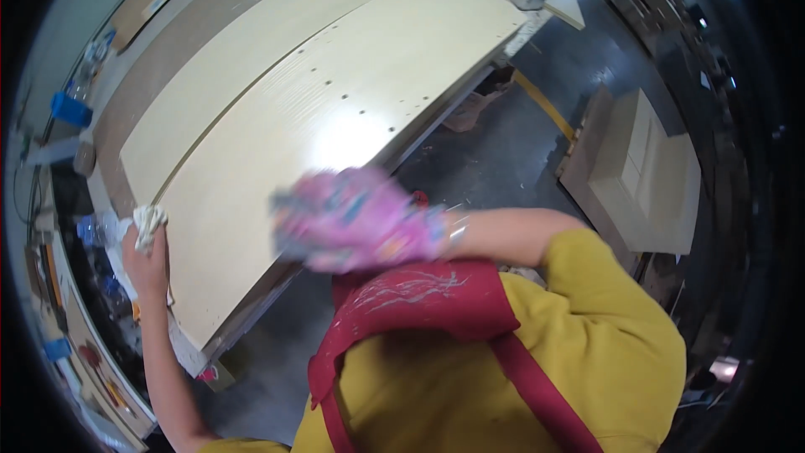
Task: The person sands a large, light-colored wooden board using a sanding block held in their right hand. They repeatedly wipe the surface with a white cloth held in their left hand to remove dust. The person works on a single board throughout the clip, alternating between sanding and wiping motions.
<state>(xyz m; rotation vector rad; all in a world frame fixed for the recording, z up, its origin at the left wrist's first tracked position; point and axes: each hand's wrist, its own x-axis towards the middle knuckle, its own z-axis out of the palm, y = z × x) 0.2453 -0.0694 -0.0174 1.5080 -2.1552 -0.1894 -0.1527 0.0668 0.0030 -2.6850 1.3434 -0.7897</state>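
We are leaning over two long pale panels that are lying side by side on the brownish surface (168,67), with a narrow dark gap running between them. The near panel (243,193) is lying just ahead of us, its long axis slanting from lower left to upper right; the far panel (210,92) is lying beyond it, roughly parallel.

Our bare left hand (147,264) is resting at the panels' left ends, close to where the gap is ending. Its fingers are curling around a crumpled white cloth (151,222), pinching it with little space between them.

Our right hand (360,222), covered by a pink patterned glove or rag, is showing over the near panel's long edge, in front of our red apron (419,298). It is appearing blurred, so we are unable to tell how far its fingers are spreading, whether they are holding anything, or whether they are touching the panel.

From the right fingers, the near panel is stretching away up and to the right, its scattered dark holes (345,96) lying that way. The right hand is sitting nearer to them; the left is sitting well apart, just beside the panel's left end.
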